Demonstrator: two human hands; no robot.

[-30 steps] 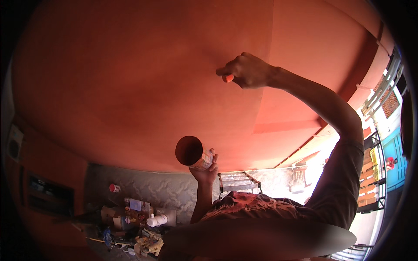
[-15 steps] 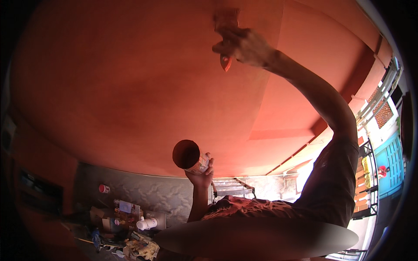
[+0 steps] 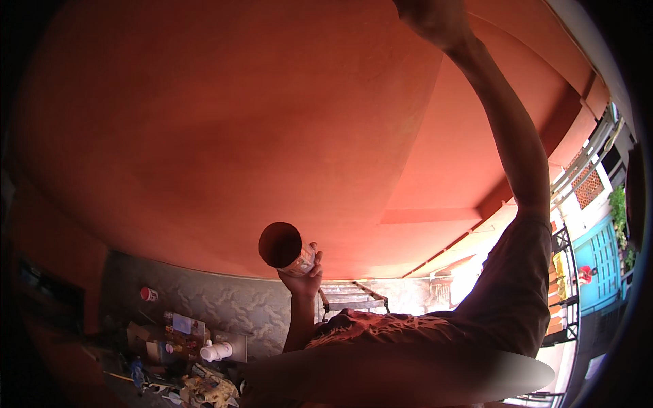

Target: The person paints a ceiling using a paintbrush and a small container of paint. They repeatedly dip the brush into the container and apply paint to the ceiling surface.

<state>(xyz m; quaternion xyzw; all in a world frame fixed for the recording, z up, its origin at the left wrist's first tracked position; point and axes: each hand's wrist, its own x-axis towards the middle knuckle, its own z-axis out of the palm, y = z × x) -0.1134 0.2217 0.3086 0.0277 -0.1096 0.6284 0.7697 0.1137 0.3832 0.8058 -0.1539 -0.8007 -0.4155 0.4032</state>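
My left hand (image 3: 303, 275) grips an open-topped cylindrical tin (image 3: 299, 257) with a dark inside, held low against the view of the large red-orange painted surface (image 3: 224, 136). My right arm stretches up along the right side to my right hand (image 3: 432, 17), which is blurred at the top edge beside that surface. Its fingers are cut off by the frame, and whatever they may hold is out of sight.
A ladder (image 3: 350, 301) stands behind my body. Cardboard boxes (image 3: 139, 336), a white container (image 3: 218, 351), a small red bucket (image 3: 149, 294) and clutter lie at lower left. A blue gate (image 3: 598, 255) and railing (image 3: 564, 285) are at right.
My right hand has moved up to the top edge; the red-handled brush it held earlier has left view. My left hand and tin have shifted slightly left in the picture.
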